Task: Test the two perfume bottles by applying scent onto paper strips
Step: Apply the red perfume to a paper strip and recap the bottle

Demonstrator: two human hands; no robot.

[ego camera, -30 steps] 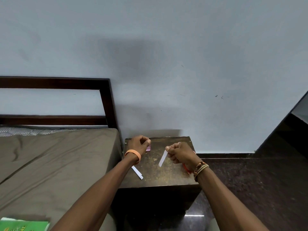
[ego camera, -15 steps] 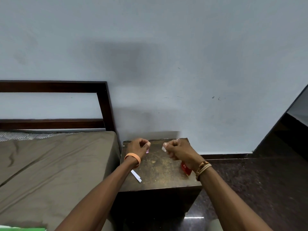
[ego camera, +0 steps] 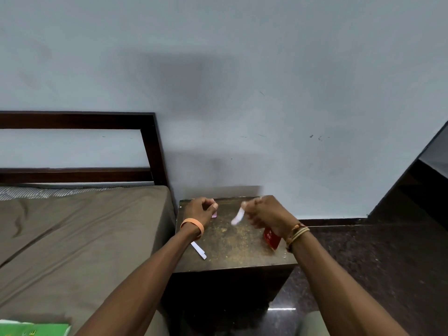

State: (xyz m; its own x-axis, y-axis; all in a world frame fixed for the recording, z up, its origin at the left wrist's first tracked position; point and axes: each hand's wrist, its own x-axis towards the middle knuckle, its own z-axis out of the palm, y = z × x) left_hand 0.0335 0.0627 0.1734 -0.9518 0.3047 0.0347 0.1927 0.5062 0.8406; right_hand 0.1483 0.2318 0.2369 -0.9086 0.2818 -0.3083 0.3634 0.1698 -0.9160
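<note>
On the dark bedside table point(ego camera: 237, 248), my left hand point(ego camera: 201, 210) curls around a small pink perfume bottle point(ego camera: 214, 215), mostly hidden by the fingers. My right hand point(ego camera: 265, 214) pinches a white paper strip point(ego camera: 237, 218), blurred and hanging down to the left, over the table's middle. A red perfume bottle point(ego camera: 271, 238) stands on the table under my right wrist, partly covered by it. A second white paper strip point(ego camera: 199, 250) lies flat near the table's front left, beside my left forearm.
A bed with a brown sheet point(ego camera: 84, 238) and dark wooden headboard point(ego camera: 150, 146) adjoins the table on the left. A green book point(ego camera: 34, 329) lies at the bed's near corner. A pale wall point(ego camera: 242, 93) stands behind; dark polished floor point(ego camera: 363, 263) lies to the right.
The strip in my right hand swung up toward the back of the table, then down again, now blurred. My left hand has stayed on the pink bottle.
</note>
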